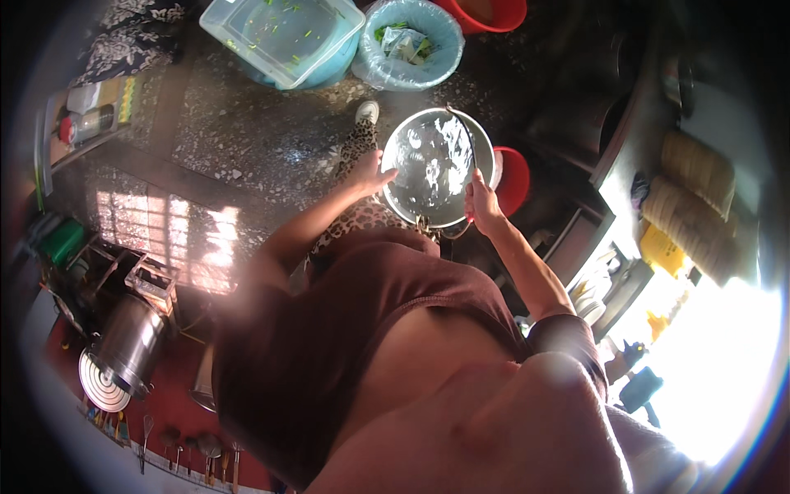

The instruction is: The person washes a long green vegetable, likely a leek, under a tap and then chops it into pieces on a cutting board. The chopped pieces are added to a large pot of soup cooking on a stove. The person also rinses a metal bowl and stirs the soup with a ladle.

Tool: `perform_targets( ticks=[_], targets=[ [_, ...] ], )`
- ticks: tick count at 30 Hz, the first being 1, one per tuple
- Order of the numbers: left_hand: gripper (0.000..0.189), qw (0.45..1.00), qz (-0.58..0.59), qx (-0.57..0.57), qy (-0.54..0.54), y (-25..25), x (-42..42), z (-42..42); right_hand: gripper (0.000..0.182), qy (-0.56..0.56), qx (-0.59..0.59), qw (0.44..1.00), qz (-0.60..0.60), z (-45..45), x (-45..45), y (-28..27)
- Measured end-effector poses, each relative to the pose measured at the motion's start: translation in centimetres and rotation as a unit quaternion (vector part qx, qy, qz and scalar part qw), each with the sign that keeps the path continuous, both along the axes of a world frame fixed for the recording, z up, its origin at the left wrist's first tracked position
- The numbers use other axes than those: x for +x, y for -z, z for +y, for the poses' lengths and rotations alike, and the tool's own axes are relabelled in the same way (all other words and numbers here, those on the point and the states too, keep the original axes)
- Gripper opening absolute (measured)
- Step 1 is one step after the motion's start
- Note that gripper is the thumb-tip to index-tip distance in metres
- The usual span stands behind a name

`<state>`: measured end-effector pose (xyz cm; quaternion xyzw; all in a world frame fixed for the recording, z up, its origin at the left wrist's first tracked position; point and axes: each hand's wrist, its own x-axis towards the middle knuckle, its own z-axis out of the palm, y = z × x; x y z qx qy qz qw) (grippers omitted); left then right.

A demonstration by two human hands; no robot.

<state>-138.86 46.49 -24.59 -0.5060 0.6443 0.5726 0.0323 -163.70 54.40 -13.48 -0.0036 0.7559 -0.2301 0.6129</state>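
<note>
A round metal bucket (426, 167) with shiny, rippling water inside is held in front of me, over the floor. My right hand (483, 200) is closed around the dark bail handle at the bucket's right side. My left hand (375, 173) is at the left rim, fingers apart, its thumb beside the rim; whether it touches the metal is hard to tell. A red basin (515, 181) shows partly behind the bucket on the right. My leg and a white shoe (367, 112) show to the left of the bucket.
Ahead stand a clear plastic tub (296, 77) with green scraps, a lined bin (453, 58) holding waste and another red container (512, 15). A large steel pot (131, 336) is at the left. At the right is a counter with crockery (591, 299).
</note>
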Motion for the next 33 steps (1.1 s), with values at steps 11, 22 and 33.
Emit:
perform_targets(
  ticks=[11,22,33],
  targets=[
    [0.051,0.899,0.03,-0.163,-0.405,8.9,-8.1,-9.2,0.04,-0.438,-0.071,0.886,0.135,-21.6,-6.0,-5.6],
    [0.026,0.828,-0.073,-0.043,-0.554,6.1,-20.1,-20.3,0.035,-0.521,-0.168,0.837,0.027,-37.4,-17.4,-0.9],
    [0.026,0.793,-0.137,0.014,-0.593,6.1,-30.0,-27.5,0.035,-0.578,-0.201,0.791,0.0,-47.2,-26.7,2.6]
  ],
)
